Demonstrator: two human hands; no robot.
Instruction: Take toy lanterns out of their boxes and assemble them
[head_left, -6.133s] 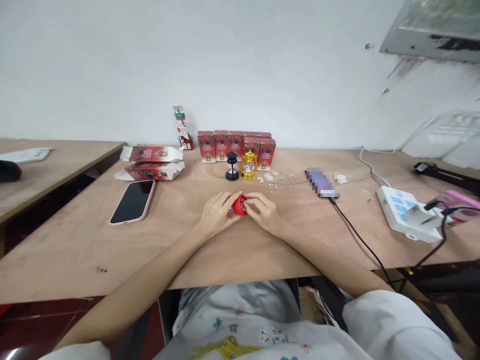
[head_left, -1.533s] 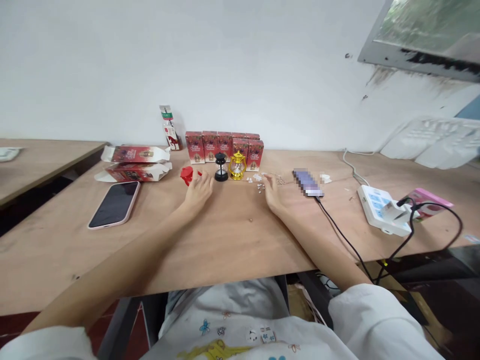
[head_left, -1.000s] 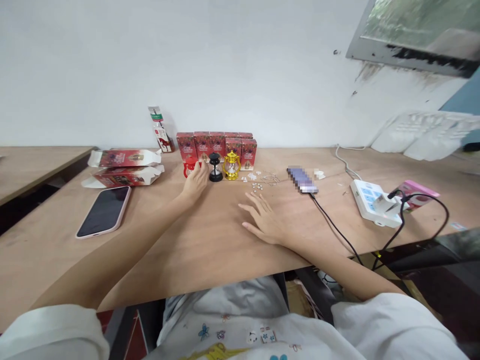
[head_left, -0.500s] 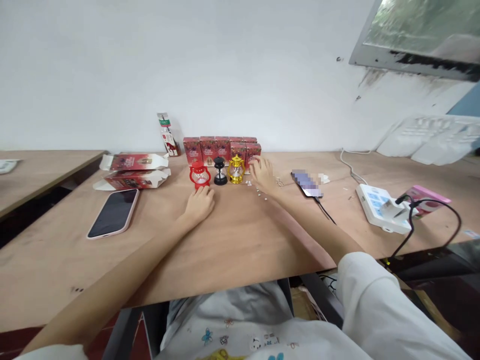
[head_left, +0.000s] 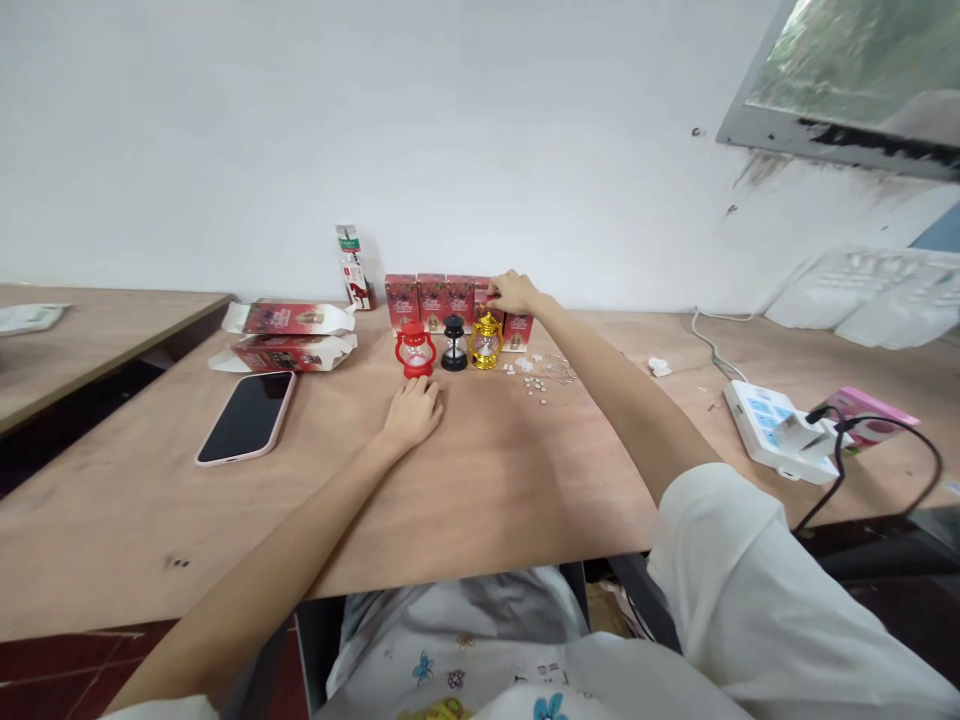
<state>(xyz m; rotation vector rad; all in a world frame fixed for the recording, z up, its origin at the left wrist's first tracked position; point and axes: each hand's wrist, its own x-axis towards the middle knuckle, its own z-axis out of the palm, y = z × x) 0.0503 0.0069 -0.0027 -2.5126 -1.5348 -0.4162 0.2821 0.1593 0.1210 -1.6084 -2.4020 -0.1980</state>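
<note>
Head view: our left hand (head_left: pixel 414 410) lies loose on the desk (head_left: pixel 480 510), its fingers gripping nothing, just before the red lantern (head_left: pixel 415 352). Our right hand (head_left: pixel 514 292) bends its fingers over the upright red boxes (head_left: pixel 433 302); we cannot tell whether they grasp one. The boxes' contents are hidden from us. Before them stand the black lantern (head_left: pixel 454 347) and gold lantern (head_left: pixel 486 342), beside the red one; we make out something white inside the red and gold lanterns' clear middles. Farther left lie opened cartons (head_left: pixel 292 320), flaps spread.
</note>
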